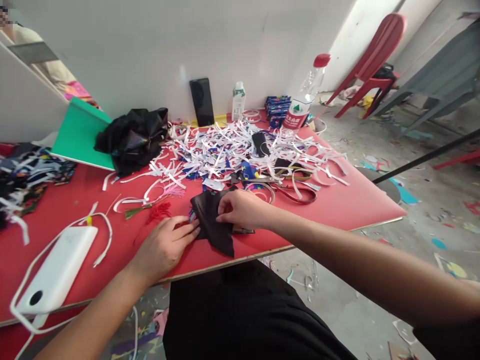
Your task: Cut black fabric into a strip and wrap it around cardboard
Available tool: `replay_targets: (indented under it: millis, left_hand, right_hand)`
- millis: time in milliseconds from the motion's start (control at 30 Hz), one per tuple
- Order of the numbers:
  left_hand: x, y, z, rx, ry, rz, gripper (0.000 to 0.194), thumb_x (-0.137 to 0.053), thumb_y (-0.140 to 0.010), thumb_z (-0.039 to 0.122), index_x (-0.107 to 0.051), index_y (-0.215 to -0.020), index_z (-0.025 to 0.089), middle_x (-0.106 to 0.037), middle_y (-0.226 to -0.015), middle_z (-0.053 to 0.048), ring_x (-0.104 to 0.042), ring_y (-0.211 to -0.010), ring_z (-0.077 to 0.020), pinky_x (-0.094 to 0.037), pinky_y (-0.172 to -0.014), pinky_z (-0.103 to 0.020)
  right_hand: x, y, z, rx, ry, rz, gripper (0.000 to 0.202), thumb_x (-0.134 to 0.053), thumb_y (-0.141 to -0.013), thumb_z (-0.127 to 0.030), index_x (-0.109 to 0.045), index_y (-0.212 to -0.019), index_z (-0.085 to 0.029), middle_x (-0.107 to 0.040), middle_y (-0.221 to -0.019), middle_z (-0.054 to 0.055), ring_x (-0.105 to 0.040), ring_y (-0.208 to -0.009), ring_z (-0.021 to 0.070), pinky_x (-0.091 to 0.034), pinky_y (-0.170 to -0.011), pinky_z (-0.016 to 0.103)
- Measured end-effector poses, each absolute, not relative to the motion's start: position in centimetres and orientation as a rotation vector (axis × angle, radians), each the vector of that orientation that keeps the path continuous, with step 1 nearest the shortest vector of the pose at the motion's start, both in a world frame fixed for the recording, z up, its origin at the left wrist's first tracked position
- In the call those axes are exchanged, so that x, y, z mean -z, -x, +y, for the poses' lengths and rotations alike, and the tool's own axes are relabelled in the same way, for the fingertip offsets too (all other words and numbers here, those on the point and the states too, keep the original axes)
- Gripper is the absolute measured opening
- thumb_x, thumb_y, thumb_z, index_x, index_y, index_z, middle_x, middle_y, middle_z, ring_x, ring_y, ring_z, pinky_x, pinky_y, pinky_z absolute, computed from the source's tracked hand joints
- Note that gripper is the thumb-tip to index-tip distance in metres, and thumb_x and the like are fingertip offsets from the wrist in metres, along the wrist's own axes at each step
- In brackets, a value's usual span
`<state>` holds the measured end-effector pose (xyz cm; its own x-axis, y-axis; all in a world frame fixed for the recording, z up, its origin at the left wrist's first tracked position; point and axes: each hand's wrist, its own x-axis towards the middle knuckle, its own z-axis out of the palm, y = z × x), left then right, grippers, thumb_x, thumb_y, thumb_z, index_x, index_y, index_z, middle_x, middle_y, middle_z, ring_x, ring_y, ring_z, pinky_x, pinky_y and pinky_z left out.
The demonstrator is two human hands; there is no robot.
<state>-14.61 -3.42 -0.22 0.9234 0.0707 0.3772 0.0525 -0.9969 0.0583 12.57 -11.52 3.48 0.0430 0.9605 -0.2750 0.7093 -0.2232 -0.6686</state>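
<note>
A piece of black fabric (214, 215) lies near the front edge of the red table. My right hand (243, 207) is closed in a pinch on it, thumb against the curled fingers. Resting on the tabletop, my left hand (165, 245) has its fingers stretched out, their tips touching the fabric's left edge. A small patterned bit peeks out between the left fingertips and the cloth, too little of it showing to name. Just behind the right hand lie scissors (305, 195) with red handles, among cut strips. A red tassel (159, 212) sits beyond my left hand.
White strips (225, 140) are heaped across the red table (360, 200). Behind them stand a phone (201, 102), a small carton (238, 101) and a water bottle (305, 95). To the left are a black bag (135, 137) and a white power bank (58, 270) with its cable.
</note>
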Motion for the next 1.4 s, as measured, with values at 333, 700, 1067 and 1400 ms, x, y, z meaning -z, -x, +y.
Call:
replay_targets:
  millis: [333,700,1067,1400]
  left_hand:
    - [0.7,14.5,-3.4,-0.638,-3.062,0.064,0.038,-0.051,-0.102,0.002,-0.076,-0.129,0.012,-0.080,-0.131,-0.011,-0.064,-0.120,-0.0306,-0.058,-0.093,-0.047]
    - [0.6,14.7,-3.4,-0.583,-3.052,0.097,0.046,-0.048,-0.100,0.001,-0.076,-0.132,0.016,-0.078,-0.134,-0.011,-0.066,-0.124,-0.0305,-0.056,-0.097,-0.048]
    - [0.3,14.5,-3.7,-0.601,-3.041,0.145,0.042,-0.045,-0.103,0.002,-0.068,-0.138,0.007,-0.079,-0.129,-0.015,-0.067,-0.121,-0.0293,-0.054,-0.101,-0.044]
    - [-0.9,13.5,-4.5,-0.608,-3.024,0.162,0.033,-0.062,-0.104,0.026,-0.072,-0.131,0.010,-0.081,-0.122,-0.016,-0.070,-0.116,-0.0322,-0.054,-0.099,-0.048]
  right_hand:
    - [-3.7,-13.9,-14.4,-1.087,1.528,-0.870,0.040,-0.077,-0.084,-0.050,-0.050,-0.099,-0.026,-0.052,-0.067,-0.008,-0.049,-0.056,0.0120,-0.041,-0.053,0.027]
    - [-3.2,-12.6,-15.2,-0.784,1.559,-0.836,0.045,-0.075,-0.083,-0.045,-0.049,-0.116,-0.030,-0.066,-0.083,-0.002,-0.064,-0.057,0.0177,-0.058,-0.051,0.037]
    - [-1.9,-12.1,-17.6,-0.402,1.602,-0.779,0.032,-0.081,-0.082,-0.040,-0.065,-0.106,-0.026,-0.060,-0.094,-0.001,-0.056,-0.059,0.0112,-0.054,-0.048,0.029]
    - [0.7,-11.0,-22.2,-0.343,1.731,-0.848,0.032,-0.076,-0.093,-0.037,-0.070,-0.123,-0.029,-0.065,-0.150,0.012,-0.072,-0.078,0.0186,-0.063,-0.066,0.038]
